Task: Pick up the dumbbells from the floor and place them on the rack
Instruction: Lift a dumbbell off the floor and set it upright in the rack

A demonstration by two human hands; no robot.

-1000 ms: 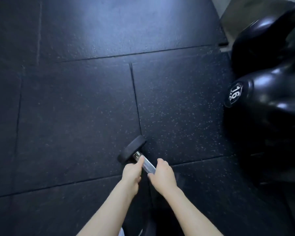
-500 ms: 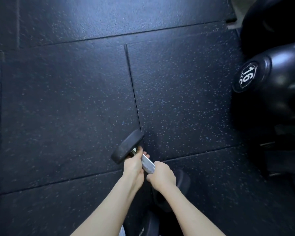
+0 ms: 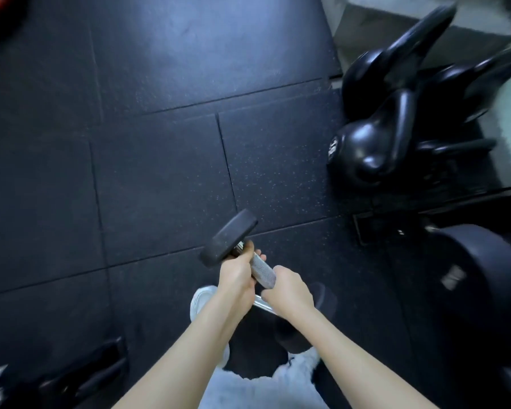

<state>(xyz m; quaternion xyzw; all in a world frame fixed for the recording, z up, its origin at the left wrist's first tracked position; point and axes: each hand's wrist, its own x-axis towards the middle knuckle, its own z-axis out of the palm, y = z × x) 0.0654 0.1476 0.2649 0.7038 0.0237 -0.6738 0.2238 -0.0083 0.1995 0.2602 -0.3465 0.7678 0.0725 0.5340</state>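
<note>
Lift step in hand. Left hand (image 3: 236,273) and right hand (image 3: 288,286) are both closed on the dumbbell (image 3: 239,246) handle; it appears raised above the floor (image 3: 160,172). Next: carry it to the rack (image 3: 440,199), right.

A: Where does the single view look from?

B: From the person's head, facing forward and steeply down, with a wide-angle bend at the edges.

A: What sits nearest the lens?

B: Two bare forearms rise from the bottom edge; the left hand (image 3: 236,274) and right hand (image 3: 288,287) meet near the centre, close below the camera.

A: And further off?

B: The dark speckled rubber floor tiles (image 3: 160,172) fill the left and middle. Glossy black kettlebells (image 3: 375,149) crowd the right side, slightly blurred.

A: Any second view?

B: None.
</note>
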